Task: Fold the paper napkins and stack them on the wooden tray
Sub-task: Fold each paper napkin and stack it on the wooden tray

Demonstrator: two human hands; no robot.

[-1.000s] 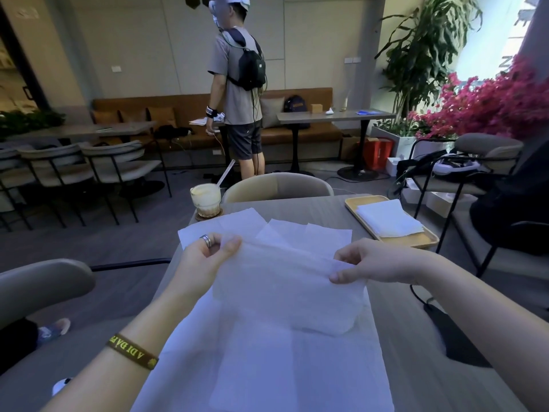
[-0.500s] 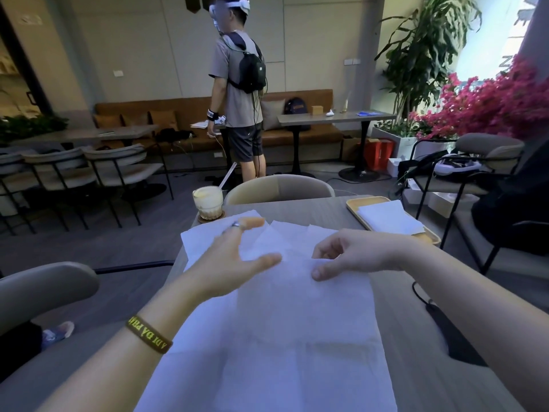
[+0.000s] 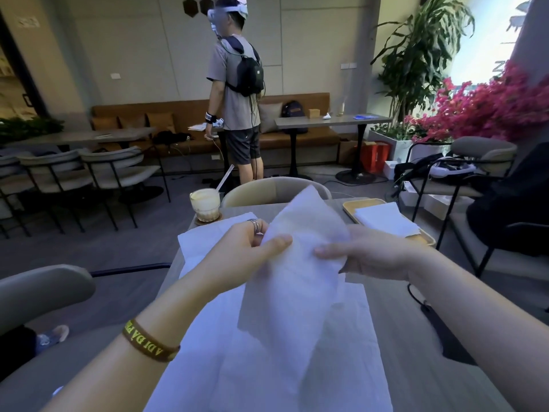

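A: While the sheet is up in both hands, log progress. What counts as done?

B: The wooden tray (image 3: 349, 208) sits at the far right of the tabletop (image 3: 416, 337) and carries a low stack of folded napkins (image 3: 386, 218). I cannot count the layers. My judgement: early to middle of the task.

A: What is left?

B: Several loose sheets (image 3: 341, 352) lie flat and overlapping on the near tabletop, unfolded. The number is unclear. One napkin (image 3: 291, 278) is in hand, raised above them, its top corner pointing up and far, its lower edge hanging toward the loose sheets. I cannot tell whether it touches them. No finished crease shows in it, so I take this fold as just starting.

A: Hand pose?

B: The left hand (image 3: 252, 248) comes in from near left, with a wristband (image 3: 148, 341) on the forearm. Its grip is closed on the napkin's left edge, thumb on the near face, fingers curled behind. The right hand (image 3: 371, 254) comes in from near right, grip likewise pinching the right edge, thumb in front. The two hands are level, with the sheet between them.

A: Anything else close by?

B: A glass (image 3: 205, 203) with a straw, far left on the tabletop, apart from the napkin.
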